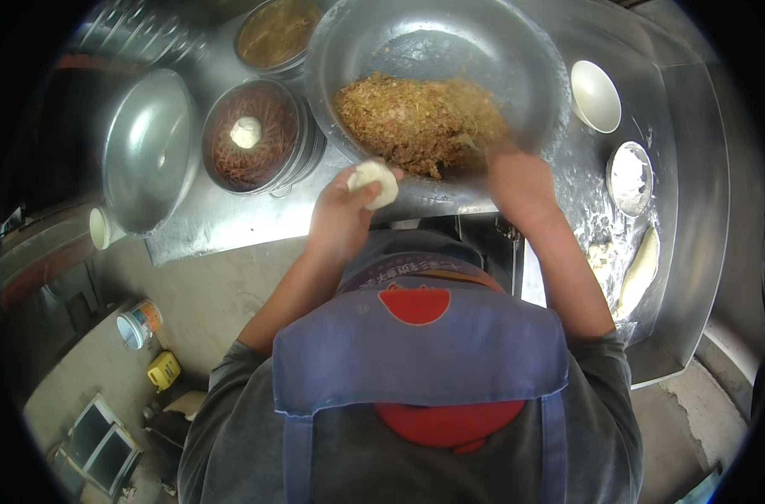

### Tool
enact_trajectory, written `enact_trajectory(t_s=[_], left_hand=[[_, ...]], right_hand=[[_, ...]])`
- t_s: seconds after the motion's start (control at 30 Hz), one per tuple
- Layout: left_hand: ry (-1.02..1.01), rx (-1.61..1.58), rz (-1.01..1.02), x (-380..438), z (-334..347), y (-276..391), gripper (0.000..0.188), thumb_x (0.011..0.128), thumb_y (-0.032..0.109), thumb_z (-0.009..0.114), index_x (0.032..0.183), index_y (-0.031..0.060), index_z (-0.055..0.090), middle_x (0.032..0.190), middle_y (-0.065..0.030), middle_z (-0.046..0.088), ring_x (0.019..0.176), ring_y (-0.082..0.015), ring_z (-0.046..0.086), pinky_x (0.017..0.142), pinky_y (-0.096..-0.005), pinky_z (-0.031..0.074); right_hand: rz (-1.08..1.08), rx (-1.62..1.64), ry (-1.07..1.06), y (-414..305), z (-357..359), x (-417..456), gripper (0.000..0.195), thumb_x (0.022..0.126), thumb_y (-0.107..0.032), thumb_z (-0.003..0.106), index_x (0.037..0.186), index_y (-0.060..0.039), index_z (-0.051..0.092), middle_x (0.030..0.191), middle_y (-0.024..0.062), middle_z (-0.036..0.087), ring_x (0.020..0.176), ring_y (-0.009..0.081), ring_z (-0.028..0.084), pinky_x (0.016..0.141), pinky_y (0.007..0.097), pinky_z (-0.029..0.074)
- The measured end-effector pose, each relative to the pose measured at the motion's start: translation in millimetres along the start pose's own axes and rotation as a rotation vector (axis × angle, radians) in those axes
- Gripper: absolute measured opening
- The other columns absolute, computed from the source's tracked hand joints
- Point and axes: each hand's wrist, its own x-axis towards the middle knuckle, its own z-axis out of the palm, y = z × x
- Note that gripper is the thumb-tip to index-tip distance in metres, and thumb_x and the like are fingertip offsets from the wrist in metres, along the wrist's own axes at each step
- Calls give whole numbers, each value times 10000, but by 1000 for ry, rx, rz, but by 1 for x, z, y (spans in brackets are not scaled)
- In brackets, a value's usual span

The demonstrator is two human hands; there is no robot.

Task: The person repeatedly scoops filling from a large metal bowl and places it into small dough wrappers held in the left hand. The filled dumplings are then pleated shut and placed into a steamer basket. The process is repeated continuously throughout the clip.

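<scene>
A flattened round dough wrapper (377, 184) rests in my left hand (341, 211), with the thumb pressed over its face. The hand is just outside the near rim of a wide metal basin (433, 50). Inside that basin lies a heap of chopped filling (414, 120), brownish with pale and green bits. At the heap's right side, my right hand (521, 179) is closed in a fist over the near rim. It appears to grip a small utensil (469, 142), blurred and mostly hidden, whose end is in the filling.
Left of the basin, stacked steamer trays (294, 170) hold one white bun (246, 132) on a brown liner. Another round tray (278, 31) sits behind, near a metal lid (149, 151). On the right are a white bowl (596, 97), a flour bowl (631, 179) and a dough strip (637, 274).
</scene>
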Motion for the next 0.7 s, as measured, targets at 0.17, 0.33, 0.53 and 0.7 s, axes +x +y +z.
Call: enact_trajectory(t_s=[0.17,0.33,0.53,0.7], left_hand=[[-27,66,-280,-17,-12,-19,325,872,-44,455,1195,-57,482,1117,-189,600,1089,-267,574,945,-355,465],[-28,0,-363,-6,-4,-31,307,939,56,408,1210,-84,440,1171,-198,555,1086,-297,567,974,-392,461],[153,-379,-399,4,19,-27,456,1027,286,266,1293,-75,345,1269,-236,479,1172,-384,502,1028,-458,425],[228,-495,-365,8,25,-28,475,1030,304,225,1326,-59,311,1305,-257,433,1206,-433,453,1042,-532,392]], right_hand=[[-81,157,-59,-8,11,1,264,859,-104,468,1019,-91,678,910,157,671,851,322,650,785,429,509],[-150,560,-167,5,32,5,254,892,-145,503,1057,-37,663,971,186,665,920,330,636,837,384,485],[-97,899,14,4,38,-41,246,877,-85,564,1107,-37,638,972,193,663,844,325,651,744,367,512],[-276,686,392,-31,65,-76,360,829,-54,605,1182,-124,605,710,92,580,574,272,589,521,357,507]])
